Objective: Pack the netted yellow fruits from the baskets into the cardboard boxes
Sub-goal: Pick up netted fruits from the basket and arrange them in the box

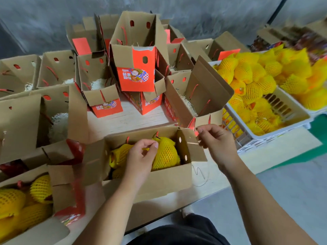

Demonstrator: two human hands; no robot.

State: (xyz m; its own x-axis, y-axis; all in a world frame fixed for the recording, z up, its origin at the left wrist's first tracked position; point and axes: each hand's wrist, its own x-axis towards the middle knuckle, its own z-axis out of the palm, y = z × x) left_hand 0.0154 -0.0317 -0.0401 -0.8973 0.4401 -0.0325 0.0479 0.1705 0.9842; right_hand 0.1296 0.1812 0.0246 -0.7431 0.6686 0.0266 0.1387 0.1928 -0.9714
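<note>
With the left hand (pixel 141 154) pinching a netted fruit's (pixel 165 152) foam sleeve inside the near cardboard box (pixel 159 181) and the right hand (pixel 215 138) pinching its side flap (pixel 194 147), the fruit should be nestled low so the flaps fold flat.

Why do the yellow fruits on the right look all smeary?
Head view: the far-right netted fruits and the box flap at lower left are smeared by motion blur; the fruit in the near box stays sharper; the wide lens bends the table edge and box walls; light is soft, without glare.
</note>
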